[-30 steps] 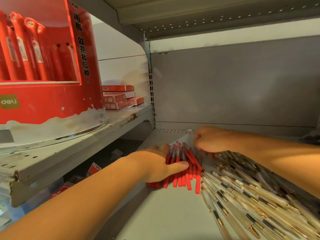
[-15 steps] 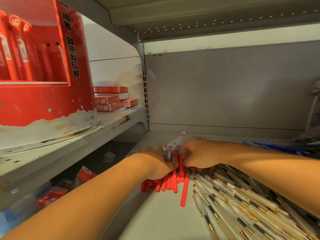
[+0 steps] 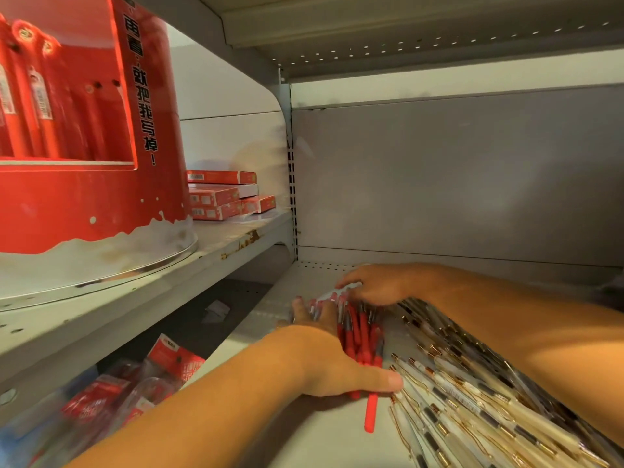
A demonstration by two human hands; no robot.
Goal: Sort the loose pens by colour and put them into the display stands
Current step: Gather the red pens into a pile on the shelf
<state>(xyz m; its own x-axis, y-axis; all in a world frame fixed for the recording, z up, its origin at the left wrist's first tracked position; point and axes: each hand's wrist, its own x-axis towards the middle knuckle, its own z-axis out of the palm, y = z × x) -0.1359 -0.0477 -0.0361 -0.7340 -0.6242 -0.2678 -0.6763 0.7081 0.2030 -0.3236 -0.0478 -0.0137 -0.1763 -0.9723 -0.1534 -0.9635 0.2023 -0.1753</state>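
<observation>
One display stand (image 3: 84, 197): red, round-based, far left on the upper shelf (image 3: 135, 298); red stock shows in its window.
Stacked boxes (image 3: 223, 194): red, flat, just behind the stand on the same shelf.
Packets (image 3: 135, 393): red and clear, blurred, on the level below.
Left hand (image 3: 337, 363): unclenched; fingers straight along the left flank of the bundle, thumb laid across its near ends, pressing rather than gripping.
Red pens (image 3: 363, 336): a loose bundle lying flat on the lower shelf (image 3: 320, 440), between the two hands; not yet in any stand.
Stray red pen (image 3: 370, 413): pokes out from under the left thumb towards the viewer.
Right hand (image 3: 374, 285): fingers curled over the far ends of the red pens, holding them together.
Cream pens (image 3: 472, 400): gold-clipped, fanned on the lower shelf just right of the bundle, partly under the right forearm.
Handling (judged): light, stiff, smooth barrels, likely to roll or slide out endwise; best gripped round the bundle's middle once both ends are squared and the stray is tucked in.
Change since half a second ago: the left hand has drawn back from the far end to the near ends; the right hand has shifted to the far tips; the stray still protrudes.
</observation>
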